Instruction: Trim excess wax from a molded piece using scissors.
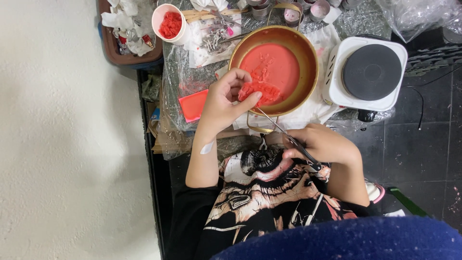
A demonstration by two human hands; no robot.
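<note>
Left hand (222, 103) pinches a red wax piece (260, 91) over the brass pan's (308, 53) near rim. Right hand (325, 143) grasps thin metal tweezers (284, 132), seemingly, slanting up-left toward the piece.

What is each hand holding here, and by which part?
Left hand pinches a red wax piece at its near edge over the brass pan. Right hand grips a thin metal tool by its handle end.

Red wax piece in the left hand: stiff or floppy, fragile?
The red wax piece probably is stiff: it keeps its flat shape, pinched by the left hand. Likely brittle: thin with cut-outs. Probably light, since fingertips alone support it.
</note>
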